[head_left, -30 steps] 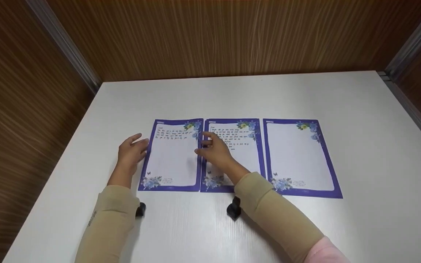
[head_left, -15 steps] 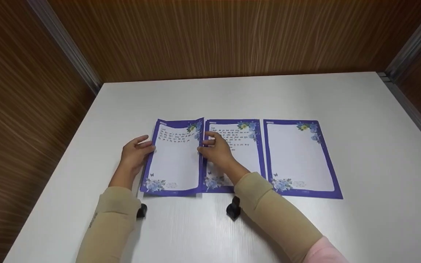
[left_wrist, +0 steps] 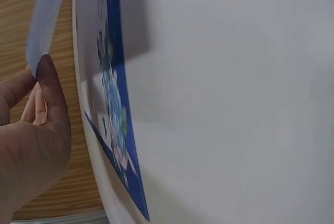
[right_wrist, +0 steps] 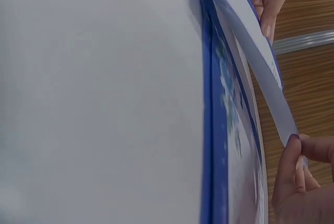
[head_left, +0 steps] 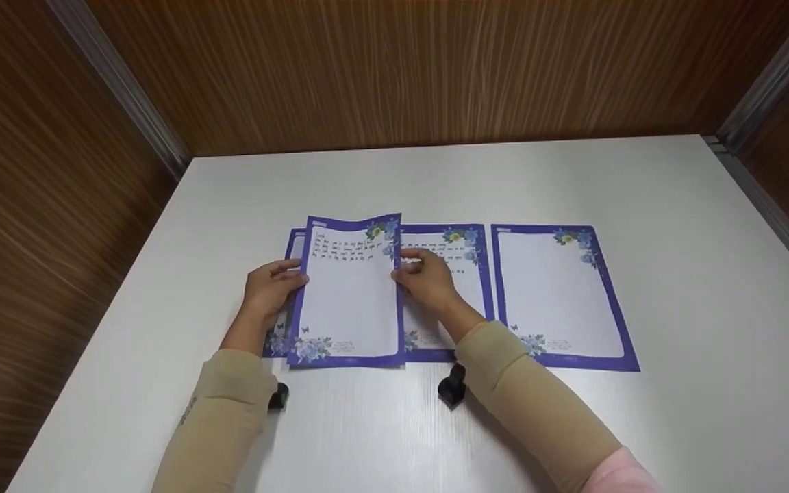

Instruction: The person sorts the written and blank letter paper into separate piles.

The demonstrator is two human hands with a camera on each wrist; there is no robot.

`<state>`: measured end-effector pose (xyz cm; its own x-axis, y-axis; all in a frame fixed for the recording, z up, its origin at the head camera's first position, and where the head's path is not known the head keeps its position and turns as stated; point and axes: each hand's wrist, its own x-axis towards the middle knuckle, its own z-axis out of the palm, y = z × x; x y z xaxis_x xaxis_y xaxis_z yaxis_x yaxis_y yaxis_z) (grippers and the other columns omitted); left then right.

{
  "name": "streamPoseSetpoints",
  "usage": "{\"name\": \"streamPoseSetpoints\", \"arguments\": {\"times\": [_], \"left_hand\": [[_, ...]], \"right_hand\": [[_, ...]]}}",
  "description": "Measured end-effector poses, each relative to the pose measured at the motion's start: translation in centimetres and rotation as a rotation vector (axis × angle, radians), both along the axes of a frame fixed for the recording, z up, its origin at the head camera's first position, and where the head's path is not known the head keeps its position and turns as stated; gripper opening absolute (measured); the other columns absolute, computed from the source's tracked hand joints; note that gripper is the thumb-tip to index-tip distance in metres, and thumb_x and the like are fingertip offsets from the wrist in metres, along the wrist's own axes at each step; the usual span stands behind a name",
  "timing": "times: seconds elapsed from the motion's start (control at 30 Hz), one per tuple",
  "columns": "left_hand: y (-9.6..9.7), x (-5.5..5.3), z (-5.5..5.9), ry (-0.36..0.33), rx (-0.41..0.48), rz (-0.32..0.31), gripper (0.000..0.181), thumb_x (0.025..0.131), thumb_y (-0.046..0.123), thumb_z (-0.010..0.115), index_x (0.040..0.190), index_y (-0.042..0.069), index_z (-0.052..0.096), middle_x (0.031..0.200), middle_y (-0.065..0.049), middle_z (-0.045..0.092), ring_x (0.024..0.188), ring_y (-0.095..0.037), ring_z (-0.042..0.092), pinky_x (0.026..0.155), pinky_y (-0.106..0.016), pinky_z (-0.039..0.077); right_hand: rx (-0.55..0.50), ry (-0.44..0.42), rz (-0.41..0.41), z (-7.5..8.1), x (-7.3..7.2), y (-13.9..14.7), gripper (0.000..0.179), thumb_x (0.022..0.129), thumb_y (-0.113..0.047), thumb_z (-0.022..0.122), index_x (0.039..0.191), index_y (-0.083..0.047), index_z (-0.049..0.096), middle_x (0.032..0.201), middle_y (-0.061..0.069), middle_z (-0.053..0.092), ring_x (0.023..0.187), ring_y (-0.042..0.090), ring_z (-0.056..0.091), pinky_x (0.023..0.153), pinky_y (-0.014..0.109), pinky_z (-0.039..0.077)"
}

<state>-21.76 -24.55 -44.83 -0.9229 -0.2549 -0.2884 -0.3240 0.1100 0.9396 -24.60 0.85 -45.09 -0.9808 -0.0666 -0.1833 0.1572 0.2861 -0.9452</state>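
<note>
A purple-bordered sheet of letter paper with blue flowers and a few lines of handwriting is raised off the table. My left hand pinches its left edge between thumb and fingers. On the opposite edge, my right hand pinches it too. Both wrist views show a gap between the held sheet and the papers below. Another sheet of the same design lies partly covered beneath it on the left. A handwritten middle sheet is overlapped by the held sheet and my right hand.
To the right lies a third flat sheet, its writing area blank. The white table backs onto wood-grain panels. Black pieces show beside the sleeves, at the wrists.
My thumbs and fingers have closed on the left sheet's edges. It has lifted and shifted right, uncovering the same-patterned sheet below; both hands moved right with it.
</note>
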Motion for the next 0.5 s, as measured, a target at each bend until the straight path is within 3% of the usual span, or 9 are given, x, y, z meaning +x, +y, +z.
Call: {"name": "streamPoseSetpoints", "arguments": {"times": [0.13,0.37,0.5], "left_hand": [[1.0,-0.4,0.0,-0.008,-0.008,0.005,0.04,0.089,0.005,0.065,0.129,0.002,0.057,0.117,-0.017,0.062,0.088,-0.018,0.065,0.073,-0.024,0.054],[2.9,-0.9,0.2,0.001,0.014,0.012,0.037,0.088,0.004,0.067,0.124,0.004,0.061,0.11,-0.014,0.066,0.076,-0.015,0.066,0.064,-0.022,0.053],[4.2,-1.2,0.2,-0.008,0.004,0.004,0.037,0.089,0.006,0.067,0.125,0.007,0.061,0.111,-0.011,0.066,0.081,-0.017,0.065,0.067,-0.023,0.053]], "right_hand": [[0.014,-0.004,-0.018,0.0,-0.3,1.2,0.039,0.086,-0.007,0.07,0.123,-0.007,0.06,0.096,0.01,0.065,0.077,0.016,0.061,0.062,0.024,0.051],[-0.021,0.014,-0.037,0.0,-0.7,3.4,0.038,0.086,-0.003,0.069,0.123,-0.003,0.059,0.096,0.011,0.065,0.073,0.014,0.059,0.059,0.022,0.048],[-0.033,0.003,-0.042,-0.1,-0.9,4.5,0.038,0.087,-0.002,0.067,0.123,-0.001,0.057,0.098,0.012,0.064,0.075,0.014,0.058,0.061,0.022,0.049]]}}
